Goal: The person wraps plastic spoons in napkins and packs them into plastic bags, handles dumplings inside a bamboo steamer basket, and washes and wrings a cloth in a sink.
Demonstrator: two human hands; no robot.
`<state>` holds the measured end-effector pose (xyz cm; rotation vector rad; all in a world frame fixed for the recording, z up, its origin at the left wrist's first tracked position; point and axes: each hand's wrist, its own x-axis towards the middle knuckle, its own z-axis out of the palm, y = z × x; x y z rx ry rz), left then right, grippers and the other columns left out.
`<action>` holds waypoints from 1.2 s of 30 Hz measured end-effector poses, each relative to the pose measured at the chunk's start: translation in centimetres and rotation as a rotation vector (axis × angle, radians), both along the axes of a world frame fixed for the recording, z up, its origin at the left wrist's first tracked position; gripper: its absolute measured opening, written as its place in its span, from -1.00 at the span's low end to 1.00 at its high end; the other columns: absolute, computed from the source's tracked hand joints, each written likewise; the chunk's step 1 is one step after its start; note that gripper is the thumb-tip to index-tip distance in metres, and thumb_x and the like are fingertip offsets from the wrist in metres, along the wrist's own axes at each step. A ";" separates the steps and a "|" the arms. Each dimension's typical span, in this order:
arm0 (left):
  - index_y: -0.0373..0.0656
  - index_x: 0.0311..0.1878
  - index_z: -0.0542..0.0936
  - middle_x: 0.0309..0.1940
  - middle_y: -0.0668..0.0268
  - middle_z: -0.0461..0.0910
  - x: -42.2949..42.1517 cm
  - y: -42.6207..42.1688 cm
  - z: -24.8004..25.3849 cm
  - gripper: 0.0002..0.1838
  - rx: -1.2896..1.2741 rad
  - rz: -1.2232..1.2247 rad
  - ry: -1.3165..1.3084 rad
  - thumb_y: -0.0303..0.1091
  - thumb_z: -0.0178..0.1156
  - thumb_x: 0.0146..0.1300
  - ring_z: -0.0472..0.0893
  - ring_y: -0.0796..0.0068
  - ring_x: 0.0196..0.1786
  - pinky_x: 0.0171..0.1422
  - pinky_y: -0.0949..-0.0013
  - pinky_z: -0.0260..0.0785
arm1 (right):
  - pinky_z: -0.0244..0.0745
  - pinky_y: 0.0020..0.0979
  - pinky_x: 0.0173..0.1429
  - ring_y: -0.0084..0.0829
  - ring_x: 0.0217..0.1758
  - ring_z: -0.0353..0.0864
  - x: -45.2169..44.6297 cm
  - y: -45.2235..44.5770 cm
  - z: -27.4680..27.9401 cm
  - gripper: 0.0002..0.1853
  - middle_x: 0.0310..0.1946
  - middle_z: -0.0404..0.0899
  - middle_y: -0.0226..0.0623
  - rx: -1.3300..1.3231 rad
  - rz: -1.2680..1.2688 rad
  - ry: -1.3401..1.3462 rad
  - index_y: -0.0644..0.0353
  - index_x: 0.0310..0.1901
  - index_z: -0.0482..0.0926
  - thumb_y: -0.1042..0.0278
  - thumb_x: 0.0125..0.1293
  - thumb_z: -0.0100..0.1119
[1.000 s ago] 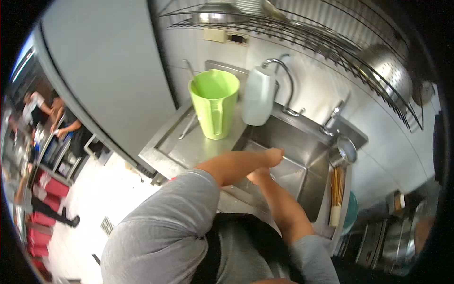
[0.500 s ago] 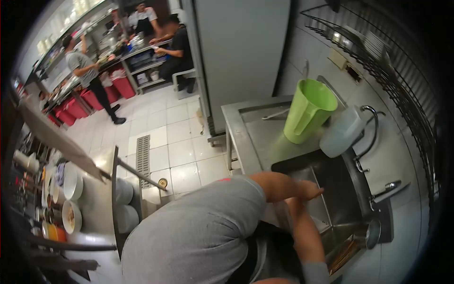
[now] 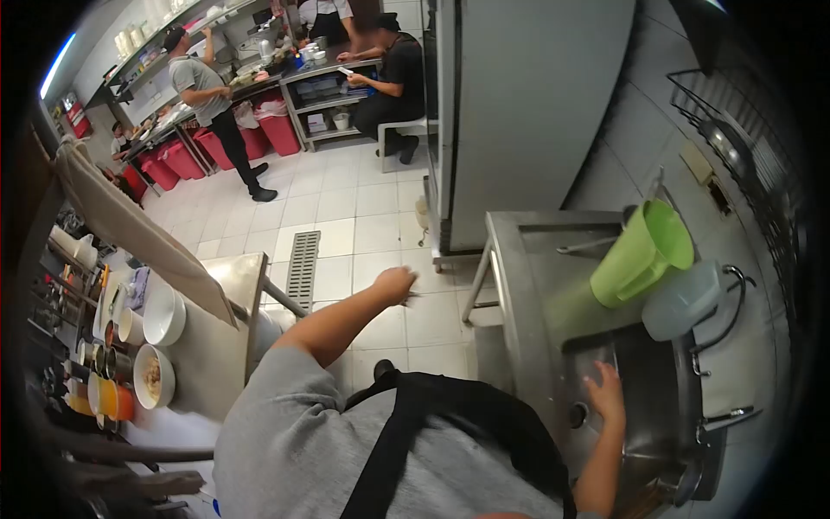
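My left hand (image 3: 396,285) is out in front of me above the tiled floor, away from any surface. Motion blurs its fingers, so their shape does not show clearly. Over the steel sink (image 3: 644,381) hangs my right hand (image 3: 606,394), fingers spread and holding nothing. Beyond it, on the steel counter beside the basin, a green plastic pitcher (image 3: 640,255) stands next to a translucent pale jug (image 3: 683,301). A curved faucet (image 3: 741,298) rises behind the jug. The drain (image 3: 577,415) shows in the basin near my right hand.
At left, a steel table (image 3: 226,285) bears white bowls (image 3: 164,317) and an orange container (image 3: 111,398). A tall grey cabinet (image 3: 527,121) stands beyond the sink counter. Wire racks (image 3: 761,130) hang at right. Several people work near red bins (image 3: 278,131) at the back.
My hands were close together over the sink. Now they are apart: the left has swung out over the floor, while the right stays above the basin. My view has turned left.
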<state>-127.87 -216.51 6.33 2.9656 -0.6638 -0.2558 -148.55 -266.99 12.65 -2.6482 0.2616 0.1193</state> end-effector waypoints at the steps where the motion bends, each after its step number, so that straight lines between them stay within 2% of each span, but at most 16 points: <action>1: -0.17 -0.21 0.57 -0.30 0.06 0.60 0.2 4.0 -2.7 -0.71 0.143 0.027 -0.001 -0.27 0.30 0.00 0.60 0.12 -0.15 -0.11 0.08 0.46 | 0.20 -0.21 0.33 -0.07 0.29 0.28 1.5 3.4 3.3 -0.46 0.20 0.32 0.01 0.040 -0.064 0.032 0.13 0.18 0.38 0.24 0.15 0.24; 3: -0.16 -0.26 0.59 -0.33 0.05 0.63 0.4 10.5 -5.5 -0.73 0.220 0.220 0.177 -0.23 0.33 0.02 0.61 0.12 -0.15 -0.11 0.13 0.48 | 0.27 -0.23 0.28 -0.07 0.20 0.39 4.6 9.4 6.3 -0.49 0.11 0.42 0.00 0.292 -0.024 -0.042 0.18 0.14 0.41 0.28 0.13 0.25; 7: -0.16 -0.34 0.59 -0.47 0.30 0.62 2.1 18.6 -7.2 -0.61 -0.901 0.828 0.730 0.00 0.35 0.01 0.59 0.33 -0.50 -0.34 0.33 0.49 | 0.38 -0.30 0.13 -0.21 0.04 0.52 13.8 20.1 2.2 -0.58 -0.10 0.57 -0.18 0.983 0.049 0.098 0.18 0.05 0.49 0.27 0.14 0.25; 9: -0.12 -0.30 0.64 -0.43 0.17 0.64 6.4 22.7 -15.8 -0.62 0.106 0.290 0.528 0.00 0.34 -0.01 0.58 0.28 -0.46 -0.21 0.29 0.47 | 0.40 -0.29 0.11 -0.21 0.01 0.54 16.9 25.6 -0.1 -0.58 -0.13 0.59 -0.20 0.157 0.333 -0.095 0.18 0.02 0.51 0.24 0.13 0.27; 12: -0.15 -0.37 0.67 -0.39 0.07 0.64 8.3 22.7 -10.5 -0.69 0.066 0.337 0.425 -0.07 0.23 0.01 0.62 0.13 -0.31 -0.15 0.19 0.48 | 0.39 -0.25 0.14 -0.12 0.04 0.51 22.2 32.8 -3.9 -0.60 -0.07 0.56 -0.14 0.602 0.327 -0.008 0.19 -0.03 0.53 0.23 0.10 0.28; 16: -0.13 -0.37 0.62 -0.30 0.08 0.61 13.7 21.9 -4.3 -0.83 -0.142 0.386 0.025 -0.26 0.19 0.01 0.61 0.08 -0.19 -0.10 0.09 0.47 | 0.35 -0.28 0.16 -0.18 0.11 0.46 28.9 40.2 -2.6 -0.59 0.00 0.50 -0.13 0.275 0.469 -0.030 0.16 0.00 0.54 0.21 0.11 0.28; 19: -0.15 -0.19 0.45 -0.36 -0.02 0.59 19.2 21.5 -1.1 -0.73 -0.596 0.623 0.017 -0.13 0.02 0.26 0.56 -0.10 -0.22 -0.16 -0.03 0.39 | 0.34 -0.32 0.17 -0.23 0.10 0.46 36.1 43.8 -4.1 -0.56 -0.03 0.52 -0.17 0.506 0.423 -0.030 0.15 0.05 0.52 0.17 0.16 0.26; 21: -0.16 -0.17 0.46 -0.39 -0.01 0.58 21.9 21.2 1.3 -0.74 -0.788 0.678 -0.085 -0.18 0.11 0.23 0.59 0.01 -0.26 -0.17 0.10 0.41 | 0.24 0.18 0.13 -0.17 0.27 0.30 40.1 48.1 -1.9 -0.39 0.25 0.31 -0.19 0.942 0.121 0.308 0.01 0.25 0.30 -0.21 0.30 -0.03; 23: -0.16 -0.16 0.48 -0.37 0.03 0.58 23.3 20.7 5.3 -0.72 -0.942 0.574 -0.011 -0.18 0.17 0.19 0.59 0.11 -0.26 -0.17 0.16 0.42 | 0.13 0.40 0.08 -0.09 0.36 0.16 45.1 51.6 -1.8 -0.31 0.35 0.15 -0.19 1.367 -0.128 0.603 -0.08 0.30 0.24 -0.37 0.29 -0.21; 25: -0.16 -0.26 0.56 -0.36 0.13 0.58 26.0 21.1 7.4 -0.72 -0.968 0.326 0.037 -0.14 0.23 0.14 0.59 0.21 -0.27 -0.19 0.23 0.42 | 0.10 0.23 0.25 -0.15 0.41 0.07 49.1 55.7 -0.5 -0.31 0.37 0.09 -0.17 1.776 0.136 0.983 -0.03 0.33 0.20 -0.34 0.34 -0.30; 26: -0.16 -0.33 0.59 -0.35 0.15 0.59 26.3 21.5 10.7 -0.73 -0.850 0.254 -0.213 -0.12 0.25 0.12 0.60 0.27 -0.28 -0.19 0.30 0.42 | 0.10 -0.02 0.36 -0.24 0.43 0.03 52.7 58.2 -4.5 -0.35 0.34 0.12 -0.16 1.750 0.526 0.614 0.05 0.32 0.19 -0.25 0.39 -0.32; 27: -0.16 -0.30 0.60 -0.34 0.19 0.60 27.5 22.1 13.0 -0.71 -0.888 0.238 -0.186 -0.11 0.26 0.12 0.61 0.38 -0.26 -0.19 0.34 0.42 | 0.13 -0.10 0.35 -0.28 0.39 0.08 54.0 60.6 -3.3 -0.38 0.31 0.17 -0.17 1.757 0.486 0.689 0.07 0.29 0.22 -0.22 0.40 -0.32; 29: -0.20 -0.19 0.58 -0.35 0.30 0.58 30.2 24.3 15.8 -0.61 -1.749 0.183 0.382 -0.01 0.16 0.25 0.60 0.45 -0.26 -0.16 0.34 0.47 | 0.17 -0.22 0.34 -0.33 0.34 0.18 54.9 66.0 -0.8 -0.43 0.24 0.26 -0.20 1.813 0.511 0.878 0.11 0.24 0.26 -0.16 0.42 -0.32; 31: -0.23 0.05 0.46 -0.17 0.18 0.58 32.1 28.5 15.3 -0.44 -2.209 -0.199 0.676 0.11 0.08 0.27 0.60 0.25 -0.13 -0.03 0.30 0.47 | 0.21 -0.27 0.33 -0.36 0.29 0.25 58.0 70.3 -2.1 -0.47 0.18 0.32 -0.22 1.993 0.700 1.115 0.14 0.20 0.29 -0.10 0.44 -0.33; 33: -0.22 0.16 0.38 -0.09 0.09 0.56 30.8 31.7 14.2 -0.38 -2.497 -0.248 0.444 0.12 0.06 0.27 0.56 0.16 0.00 0.10 0.24 0.43 | 0.24 -0.28 0.32 -0.37 0.24 0.30 61.7 74.7 -4.5 -0.50 0.13 0.37 -0.25 2.278 0.879 1.379 0.19 0.16 0.30 -0.04 0.45 -0.35; 36: -0.13 0.29 0.27 0.12 0.10 0.43 27.1 35.7 11.1 -0.33 -2.574 0.022 -0.060 0.14 0.04 0.27 0.42 0.13 0.19 0.31 0.16 0.25 | 0.31 -0.24 0.29 -0.31 0.20 0.39 64.1 80.7 2.6 -0.53 0.08 0.45 -0.25 1.860 0.784 1.644 0.13 0.21 0.31 0.01 0.45 -0.34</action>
